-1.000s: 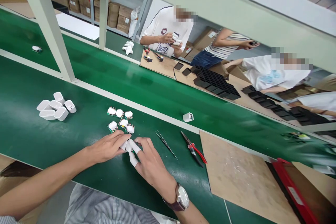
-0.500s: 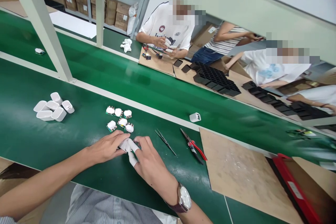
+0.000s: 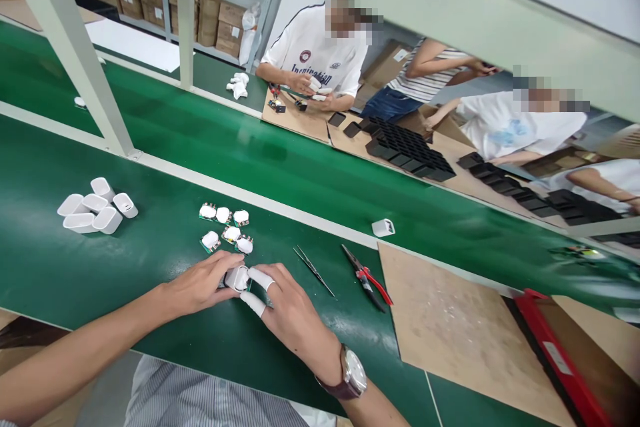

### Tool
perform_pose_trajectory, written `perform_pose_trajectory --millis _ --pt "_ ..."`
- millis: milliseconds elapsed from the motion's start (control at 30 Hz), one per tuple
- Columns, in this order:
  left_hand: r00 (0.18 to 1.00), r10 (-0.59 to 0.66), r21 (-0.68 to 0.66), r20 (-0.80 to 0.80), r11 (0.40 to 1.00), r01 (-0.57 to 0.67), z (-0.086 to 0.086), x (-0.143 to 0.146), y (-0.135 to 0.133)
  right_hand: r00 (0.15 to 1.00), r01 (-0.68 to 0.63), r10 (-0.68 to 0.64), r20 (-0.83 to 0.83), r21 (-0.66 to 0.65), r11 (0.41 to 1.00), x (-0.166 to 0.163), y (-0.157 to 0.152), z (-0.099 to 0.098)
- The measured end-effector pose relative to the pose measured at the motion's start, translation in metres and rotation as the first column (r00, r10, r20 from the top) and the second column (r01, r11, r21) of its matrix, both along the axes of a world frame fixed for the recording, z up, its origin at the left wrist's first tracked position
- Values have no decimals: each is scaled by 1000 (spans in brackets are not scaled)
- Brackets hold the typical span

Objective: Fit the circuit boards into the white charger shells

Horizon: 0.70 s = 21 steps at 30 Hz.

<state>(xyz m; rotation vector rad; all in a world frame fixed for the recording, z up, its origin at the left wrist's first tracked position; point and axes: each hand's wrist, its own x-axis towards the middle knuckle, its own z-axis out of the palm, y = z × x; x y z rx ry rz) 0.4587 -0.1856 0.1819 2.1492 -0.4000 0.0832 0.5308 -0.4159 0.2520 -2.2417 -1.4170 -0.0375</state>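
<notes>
My left hand (image 3: 203, 283) is closed around a white plastic housing (image 3: 234, 279), its end turned toward my right hand. At that end sits a circuit board (image 3: 243, 277) with a white top; a bit of green edge shows. My right hand (image 3: 287, 303), with white finger cots on thumb and forefinger, grips the board at its two sides. How deep the board sits is hard to make out. Just beyond my hands lie several circuit boards (image 3: 223, 215) with white tops, in two groups. Several white housings (image 3: 95, 203) are clustered to the left.
Tweezers (image 3: 314, 271) and red-black pliers (image 3: 367, 278) lie right of my hands, beside a brown board (image 3: 450, 313) and a red-edged tray (image 3: 560, 353). A white housing (image 3: 383, 227) rests on the green conveyor belt (image 3: 300, 177). Co-workers sit across, near black trays (image 3: 410, 150).
My right thumb and forefinger have spread apart, uncovering the housing's end and the white-topped board. The housing on the belt has shifted right. My left hand stays about where it was.
</notes>
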Motion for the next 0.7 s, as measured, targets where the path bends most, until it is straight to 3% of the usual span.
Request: perform_pose_trajectory --millis 133,333,567,700 --pt "999 -25 -21 -41 999 25 -3 -2 1 999 -35 36 -8 78 996 -2 -1 -6" --pt "998 -17 -29 -63 999 15 -7 -1 3 999 -45 45 -15 27 999 -3 5 -13" --pt "994 -55 -13 -96 998 54 4 1 2 986 -52 68 -150 107 993 5 5 -27" --pt "979 -55 -12 -195 998 54 6 1 1 985 -114 129 -117 124 986 9 5 -39"
